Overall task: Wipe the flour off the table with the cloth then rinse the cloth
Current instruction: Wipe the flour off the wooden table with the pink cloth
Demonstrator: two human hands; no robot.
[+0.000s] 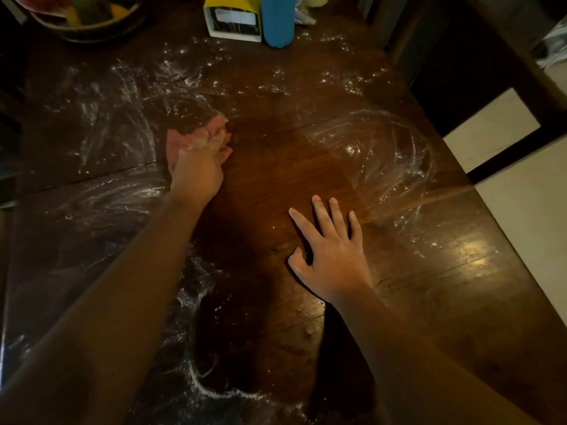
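Currently the left hand [196, 167] is pressing the pink cloth [184, 142] flat onto the table [445, 286], palm down on it rather than clenched, toward the far-left part of the top. The right hand [331, 253] is lying open and empty near the middle, bracing. Flour [383, 154] is streaking the right edge, far side and near-left corner. Judgement: sweeping inward in overlapping passes, gathering flour into the cloth instead of pushing it off the edge, is working best.
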